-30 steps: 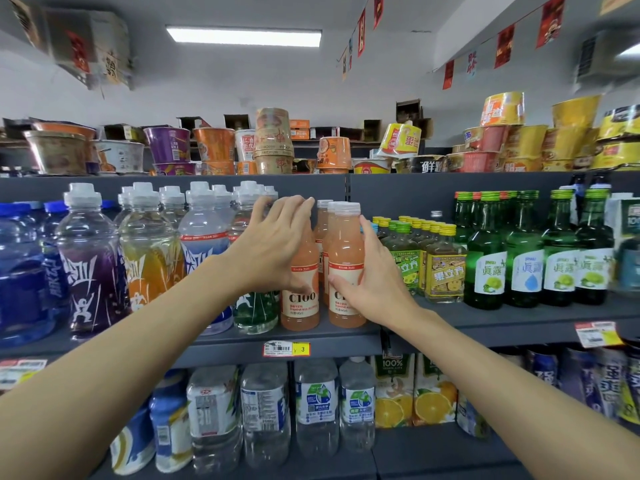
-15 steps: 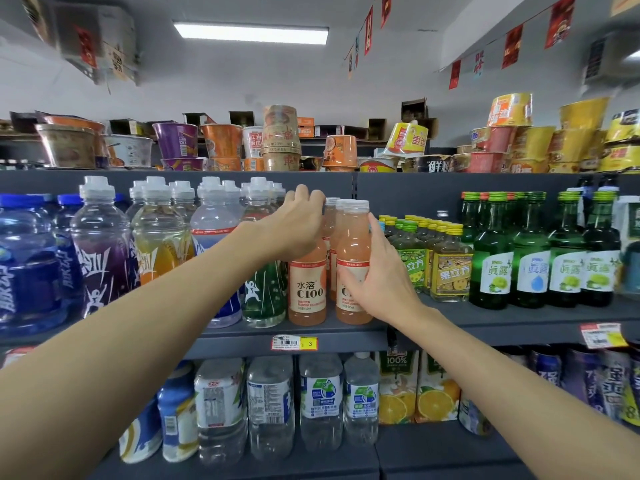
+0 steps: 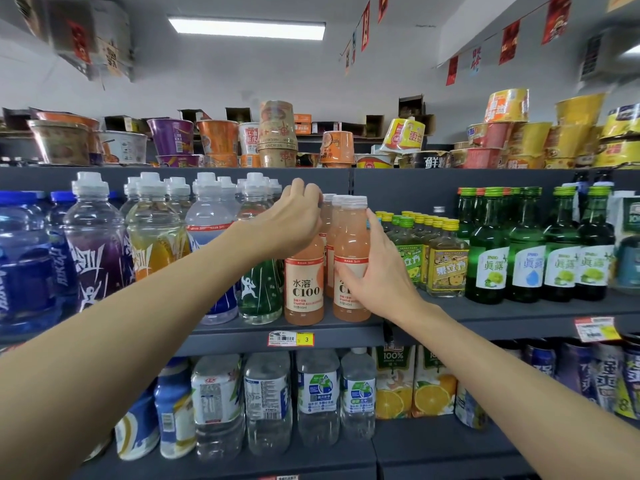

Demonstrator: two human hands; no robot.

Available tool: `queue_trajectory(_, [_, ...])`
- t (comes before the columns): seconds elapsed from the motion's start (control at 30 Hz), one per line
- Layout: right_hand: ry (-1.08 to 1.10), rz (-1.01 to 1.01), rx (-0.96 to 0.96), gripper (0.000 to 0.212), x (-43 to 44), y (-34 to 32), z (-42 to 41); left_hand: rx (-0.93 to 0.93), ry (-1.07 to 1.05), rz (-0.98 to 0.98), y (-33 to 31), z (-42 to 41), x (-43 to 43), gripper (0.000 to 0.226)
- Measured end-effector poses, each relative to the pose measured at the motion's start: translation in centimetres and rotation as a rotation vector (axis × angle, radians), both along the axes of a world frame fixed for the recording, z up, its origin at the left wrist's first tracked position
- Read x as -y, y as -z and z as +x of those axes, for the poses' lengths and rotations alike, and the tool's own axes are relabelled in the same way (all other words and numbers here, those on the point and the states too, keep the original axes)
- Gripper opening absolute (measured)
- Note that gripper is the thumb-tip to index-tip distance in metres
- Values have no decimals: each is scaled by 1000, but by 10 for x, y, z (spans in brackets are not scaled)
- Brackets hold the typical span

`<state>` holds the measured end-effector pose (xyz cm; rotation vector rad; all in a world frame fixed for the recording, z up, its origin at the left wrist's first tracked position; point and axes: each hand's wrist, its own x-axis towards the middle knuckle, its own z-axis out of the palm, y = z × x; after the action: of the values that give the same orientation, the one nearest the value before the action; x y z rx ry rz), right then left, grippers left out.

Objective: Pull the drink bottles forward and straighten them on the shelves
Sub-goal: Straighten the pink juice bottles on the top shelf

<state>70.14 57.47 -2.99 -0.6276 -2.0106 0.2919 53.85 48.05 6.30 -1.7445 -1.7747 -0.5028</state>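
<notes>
Shelf lip: the grey shelf edge (image 3: 225, 337) carries a price tag (image 3: 291, 338). Both front pink bottles stand just behind it.
Right hand: the right hand (image 3: 377, 275) wraps the right C100 bottle (image 3: 350, 237) at label height, with the thumb across the front and the fingers up its right side.
Left hand: the left hand (image 3: 291, 223) is curled down over the top of the left C100 bottle (image 3: 304, 289), hiding the cap.
Position: the two bottles stand upright side by side on the middle shelf, between a green sports bottle (image 3: 259, 292) and the yellow-capped juice bottles (image 3: 446, 268).
Change: a second ago the left fingers were spread loosely over that top, and now they are closed on it. The left label has turned from partly shown to fully facing out. The right hand's grip looks much the same.
Meaning: the left bottle seems faced and forward. The right label is half covered by the hand, so I cannot tell which way it faces; it probably still needs a small twist.
Behind: the rear pink bottles (image 3: 329, 216) stand in file, and they look likely to be pulled up next.
Farthest: noodle cups (image 3: 277, 133) crowd the top shelf.
</notes>
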Motion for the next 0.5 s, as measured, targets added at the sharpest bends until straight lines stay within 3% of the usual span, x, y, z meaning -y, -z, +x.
queue_trajectory(0.2, [10, 19, 2, 103, 0, 4, -2, -204, -113, 147, 17, 4, 1, 53])
queue_trajectory(0.5, [9, 39, -9, 104, -3, 8, -4, -312, -210, 204, 19, 6, -2, 43])
